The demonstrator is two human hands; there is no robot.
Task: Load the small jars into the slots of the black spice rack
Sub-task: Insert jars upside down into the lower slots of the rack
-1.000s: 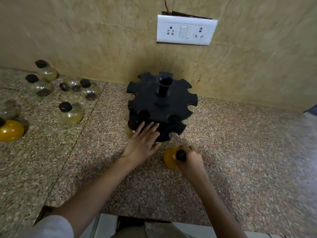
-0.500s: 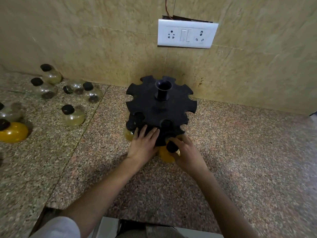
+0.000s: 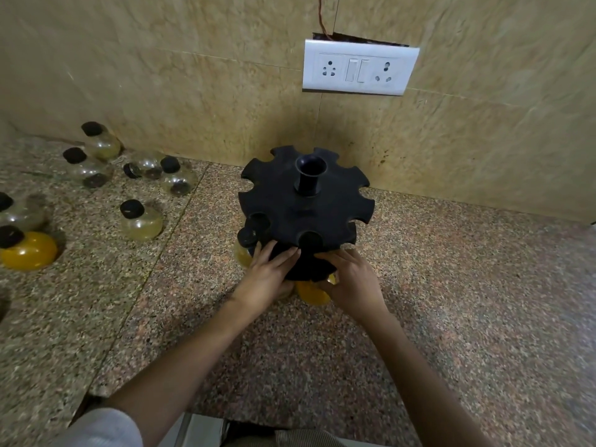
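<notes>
The black spice rack [image 3: 306,204] stands on the granite counter against the wall, with two notched tiers. My left hand [image 3: 267,275] grips the near edge of the lower tier, fingers on top. My right hand [image 3: 351,282] holds a yellow jar [image 3: 311,293] tucked under that tier's near edge at a slot; its cap is hidden. One yellowish jar with a black cap [image 3: 246,237] sits in a lower slot at the left. Several loose jars lie to the left, among them a clear one [image 3: 142,221] and a yellow one [image 3: 29,253].
The speckled granite counter [image 3: 451,301] runs to a beige tiled wall close behind the rack. A white socket plate [image 3: 359,67] is fixed on the wall above. The counter's front edge is near my body at the bottom.
My right hand has carried the yellow jar from the counter in front of the rack up against the lower tier's near edge. My left hand stayed on the rack. The camera moved closer.
</notes>
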